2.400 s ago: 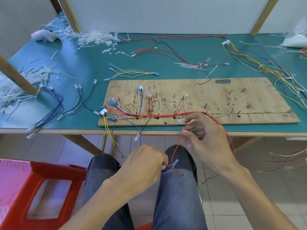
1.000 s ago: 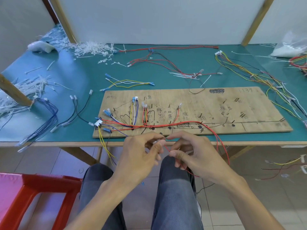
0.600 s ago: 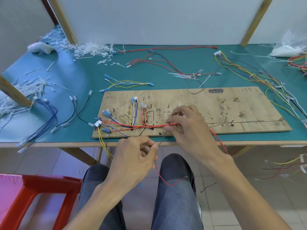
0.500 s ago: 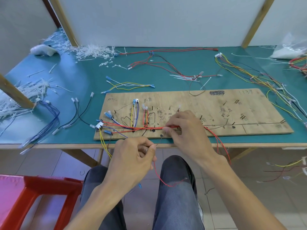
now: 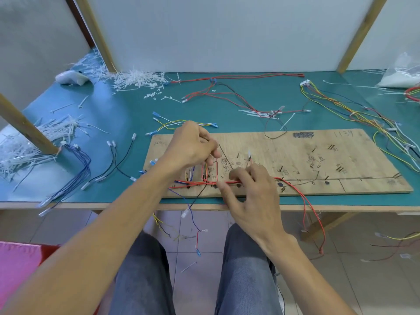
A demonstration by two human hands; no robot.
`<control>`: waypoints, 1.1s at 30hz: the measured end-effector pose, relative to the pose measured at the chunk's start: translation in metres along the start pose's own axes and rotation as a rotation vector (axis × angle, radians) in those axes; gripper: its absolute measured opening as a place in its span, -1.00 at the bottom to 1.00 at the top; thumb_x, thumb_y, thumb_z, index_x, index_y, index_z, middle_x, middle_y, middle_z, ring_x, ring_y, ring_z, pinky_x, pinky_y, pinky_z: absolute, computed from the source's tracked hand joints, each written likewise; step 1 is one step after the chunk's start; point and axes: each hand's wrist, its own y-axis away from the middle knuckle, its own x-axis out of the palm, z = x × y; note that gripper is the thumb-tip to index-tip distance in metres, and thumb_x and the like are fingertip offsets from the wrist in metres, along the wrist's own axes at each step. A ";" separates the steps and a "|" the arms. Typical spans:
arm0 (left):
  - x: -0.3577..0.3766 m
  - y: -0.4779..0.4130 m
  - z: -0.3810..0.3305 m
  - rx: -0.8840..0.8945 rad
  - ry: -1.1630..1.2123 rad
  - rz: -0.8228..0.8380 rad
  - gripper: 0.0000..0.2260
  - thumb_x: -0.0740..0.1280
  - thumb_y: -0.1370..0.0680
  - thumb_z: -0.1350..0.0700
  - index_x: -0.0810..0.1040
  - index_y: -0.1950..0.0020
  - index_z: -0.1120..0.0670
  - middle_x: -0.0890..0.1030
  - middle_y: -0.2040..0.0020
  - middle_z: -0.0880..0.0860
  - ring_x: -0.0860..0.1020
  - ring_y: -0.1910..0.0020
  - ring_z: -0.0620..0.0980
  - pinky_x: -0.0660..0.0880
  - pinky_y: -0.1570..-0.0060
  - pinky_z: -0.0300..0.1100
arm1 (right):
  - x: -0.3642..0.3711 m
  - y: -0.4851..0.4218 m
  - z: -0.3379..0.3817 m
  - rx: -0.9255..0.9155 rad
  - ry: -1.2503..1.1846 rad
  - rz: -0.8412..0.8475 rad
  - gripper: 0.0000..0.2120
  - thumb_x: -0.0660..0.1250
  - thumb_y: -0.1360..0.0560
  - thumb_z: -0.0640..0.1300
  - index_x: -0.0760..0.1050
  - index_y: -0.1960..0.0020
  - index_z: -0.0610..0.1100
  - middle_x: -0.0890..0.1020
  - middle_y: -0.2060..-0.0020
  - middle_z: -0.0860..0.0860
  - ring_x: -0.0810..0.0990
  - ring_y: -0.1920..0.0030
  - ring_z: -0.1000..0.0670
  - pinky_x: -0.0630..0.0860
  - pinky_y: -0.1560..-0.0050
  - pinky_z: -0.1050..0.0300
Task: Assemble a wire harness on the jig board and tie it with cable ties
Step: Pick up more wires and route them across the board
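Teal matting covers your worktop point(image 5: 238, 103), smooth and flat, with pale walls and slanted wooden posts behind it. On it lies the jig board point(image 5: 318, 160), a long plywood rectangle with scribbled ink marks and short dark pegs. Along its near edge runs the wire harness point(image 5: 200, 183), a thin bundle mostly of red wires, with short yellow, blue and red branches rising toward the board's middle and loose ends drooping off the worktop's front edge. Your left hand point(image 5: 191, 146) hovers over the board's left part, fingers curled together above those branches; whether its grip is pinching a wire you cannot tell, since the knuckles hide the tips. Your right hand point(image 5: 252, 196) sits just to the right of it, thumb and forefinger pressed together on the red bundle at the board's near edge. From under that hand a red wire point(image 5: 311, 208) arcs right and hangs below the worktop. A heap of white cable ties point(image 5: 136, 79) lies at the far left, another scatter at the left edge beside a blue wire bundle point(image 5: 77, 169). Multicoloured wires point(image 5: 354, 110) sprawl at the far right. Your knees in blue denim fill the bottom
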 end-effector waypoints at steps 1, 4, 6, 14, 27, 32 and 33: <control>0.001 -0.006 0.001 -0.019 -0.010 0.018 -0.81 0.35 -0.56 0.24 0.71 0.21 0.15 0.74 0.30 0.02 0.66 0.43 -0.07 0.52 0.41 -0.26 | 0.000 0.002 0.001 -0.004 0.015 0.014 -0.69 0.37 -0.61 0.26 0.60 -0.01 0.02 0.46 0.09 0.09 0.46 0.04 0.01 0.42 0.00 0.04; 0.002 -0.017 0.004 -0.038 -0.068 0.054 -0.82 0.35 -0.56 0.25 0.71 0.19 0.16 0.74 0.30 0.00 0.63 0.46 -0.11 0.47 0.46 -0.30 | -0.001 0.003 0.004 0.018 0.018 0.049 -0.82 0.46 -0.55 0.16 0.64 0.07 0.06 0.45 0.05 0.08 0.44 0.01 0.01 0.43 -0.04 -0.01; 0.002 -0.021 0.005 -0.032 -0.148 0.064 -0.83 0.38 -0.56 0.23 0.72 0.20 0.12 0.73 0.32 -0.02 0.62 0.48 -0.13 0.46 0.44 -0.31 | -0.001 0.003 0.007 0.044 0.012 0.082 -0.90 0.47 -0.54 0.09 0.65 0.06 0.08 0.43 0.03 0.08 0.43 -0.02 0.00 0.40 -0.08 -0.04; -0.002 -0.031 -0.005 -0.030 -0.402 0.088 -0.80 0.43 -0.46 0.21 0.74 0.35 0.04 0.71 0.36 0.01 0.60 0.39 -0.03 0.66 0.25 -0.13 | -0.006 0.001 0.014 0.039 0.122 0.203 -0.86 0.37 -0.65 -0.02 0.61 0.02 -0.05 0.45 -0.03 0.05 0.43 -0.12 -0.08 0.36 -0.10 -0.04; 0.003 -0.040 -0.012 -0.004 -0.598 0.087 -0.86 0.41 -0.41 0.28 0.75 0.19 0.09 0.71 0.25 0.10 0.70 0.16 0.09 0.71 0.15 -0.02 | -0.018 -0.010 0.018 0.022 0.228 0.351 -0.96 0.32 -0.65 -0.19 0.54 -0.06 -0.15 0.50 -0.12 -0.05 0.45 -0.14 -0.14 0.42 -0.10 -0.05; 0.004 -0.041 -0.015 0.039 -0.740 0.140 -0.85 0.35 -0.42 0.27 0.71 0.12 0.13 0.69 0.15 0.15 0.67 0.15 0.14 0.70 0.09 0.07 | -0.019 -0.011 0.021 0.018 0.233 0.350 -0.92 0.28 -0.68 -0.19 0.53 -0.08 -0.17 0.51 -0.12 -0.07 0.45 -0.13 -0.15 0.42 -0.09 -0.05; 0.004 -0.042 -0.015 0.045 -0.760 0.150 -0.85 0.34 -0.42 0.27 0.68 0.09 0.14 0.68 0.13 0.15 0.66 0.14 0.15 0.70 0.07 0.08 | -0.020 -0.010 0.021 0.013 0.228 0.346 -0.94 0.29 -0.67 -0.21 0.53 -0.07 -0.19 0.51 -0.11 -0.09 0.46 -0.11 -0.16 0.44 -0.08 -0.08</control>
